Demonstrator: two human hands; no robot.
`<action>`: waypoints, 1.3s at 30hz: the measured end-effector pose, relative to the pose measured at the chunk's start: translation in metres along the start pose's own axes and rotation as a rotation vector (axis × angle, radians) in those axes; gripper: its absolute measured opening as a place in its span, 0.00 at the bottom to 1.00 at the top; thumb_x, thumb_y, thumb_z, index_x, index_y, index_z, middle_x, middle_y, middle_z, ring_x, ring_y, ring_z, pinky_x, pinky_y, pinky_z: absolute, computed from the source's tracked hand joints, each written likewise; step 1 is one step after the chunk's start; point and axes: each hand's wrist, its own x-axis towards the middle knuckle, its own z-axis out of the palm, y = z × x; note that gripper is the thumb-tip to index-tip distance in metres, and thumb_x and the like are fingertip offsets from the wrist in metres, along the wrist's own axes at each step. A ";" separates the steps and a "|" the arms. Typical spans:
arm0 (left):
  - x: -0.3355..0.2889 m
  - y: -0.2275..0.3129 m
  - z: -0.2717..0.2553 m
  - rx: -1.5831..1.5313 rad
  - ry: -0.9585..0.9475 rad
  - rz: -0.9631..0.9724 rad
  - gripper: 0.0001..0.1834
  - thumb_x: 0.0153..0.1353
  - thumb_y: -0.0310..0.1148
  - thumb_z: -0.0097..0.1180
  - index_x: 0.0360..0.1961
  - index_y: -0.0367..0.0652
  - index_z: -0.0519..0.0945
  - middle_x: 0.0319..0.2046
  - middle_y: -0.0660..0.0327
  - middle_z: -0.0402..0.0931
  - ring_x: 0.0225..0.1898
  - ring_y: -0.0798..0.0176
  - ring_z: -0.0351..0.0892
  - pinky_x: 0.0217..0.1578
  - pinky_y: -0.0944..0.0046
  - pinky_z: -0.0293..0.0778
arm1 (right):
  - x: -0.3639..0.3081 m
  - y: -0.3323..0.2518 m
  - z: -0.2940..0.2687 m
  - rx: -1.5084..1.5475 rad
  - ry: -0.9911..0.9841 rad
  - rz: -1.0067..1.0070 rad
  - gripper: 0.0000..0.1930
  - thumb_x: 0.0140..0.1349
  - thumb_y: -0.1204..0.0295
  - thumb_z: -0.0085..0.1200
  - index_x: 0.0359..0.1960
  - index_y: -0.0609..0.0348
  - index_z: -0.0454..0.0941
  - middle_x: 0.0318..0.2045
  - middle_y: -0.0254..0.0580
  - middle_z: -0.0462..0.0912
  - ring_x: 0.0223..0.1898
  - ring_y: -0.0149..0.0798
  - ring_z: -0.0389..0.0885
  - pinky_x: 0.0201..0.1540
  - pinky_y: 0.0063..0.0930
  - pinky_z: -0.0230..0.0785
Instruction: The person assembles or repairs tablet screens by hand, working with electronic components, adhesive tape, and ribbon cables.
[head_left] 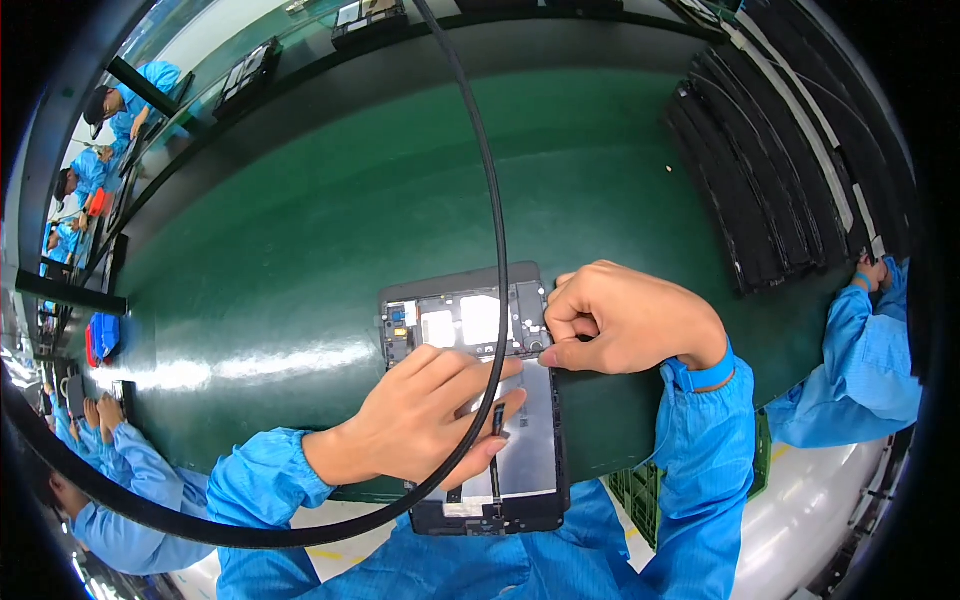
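Strip [496, 478] shouldn't kink: left hand [415, 415] slightly parted around it, right hand [640, 318] curled at two o'clock on tablet [536, 425], both holds unclear.

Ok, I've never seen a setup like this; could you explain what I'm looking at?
There's no machine: a person works bare-handed, filmed from above by a head-worn fisheye camera, so straight edges bend. An opened tablet-like device lies at the near edge of a green bench. The left hand is at a thin black strip on it; whether it grips the strip is unclear. The right hand is at its right edge. A black cable crosses the view.
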 end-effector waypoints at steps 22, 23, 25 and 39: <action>0.017 0.014 0.004 0.098 0.028 0.008 0.20 0.58 0.49 0.72 0.40 0.44 0.85 0.58 0.50 0.83 0.45 0.53 0.81 0.42 0.55 0.72 | 0.011 0.000 0.005 0.025 0.319 -0.124 0.14 0.63 0.70 0.75 0.28 0.61 0.80 0.22 0.34 0.73 0.25 0.34 0.68 0.29 0.35 0.59; 0.019 0.015 0.006 0.148 0.026 0.020 0.20 0.58 0.49 0.72 0.38 0.44 0.84 0.58 0.50 0.83 0.45 0.53 0.82 0.43 0.54 0.72 | 0.013 0.000 0.005 0.030 0.321 -0.122 0.13 0.63 0.70 0.76 0.29 0.61 0.81 0.23 0.34 0.73 0.26 0.33 0.68 0.29 0.34 0.59; 0.019 0.010 0.012 0.159 0.061 0.026 0.19 0.57 0.49 0.72 0.37 0.45 0.84 0.58 0.51 0.84 0.47 0.54 0.83 0.44 0.54 0.72 | 0.015 0.000 0.008 0.046 0.351 -0.082 0.11 0.60 0.71 0.79 0.30 0.61 0.86 0.24 0.34 0.74 0.28 0.33 0.69 0.31 0.31 0.61; 0.015 0.012 0.016 0.171 0.148 -0.053 0.17 0.58 0.48 0.70 0.37 0.47 0.83 0.58 0.54 0.86 0.49 0.54 0.84 0.50 0.52 0.75 | 0.033 0.015 0.029 -0.028 0.551 -0.281 0.13 0.51 0.65 0.84 0.27 0.55 0.91 0.44 0.36 0.82 0.48 0.39 0.75 0.56 0.36 0.67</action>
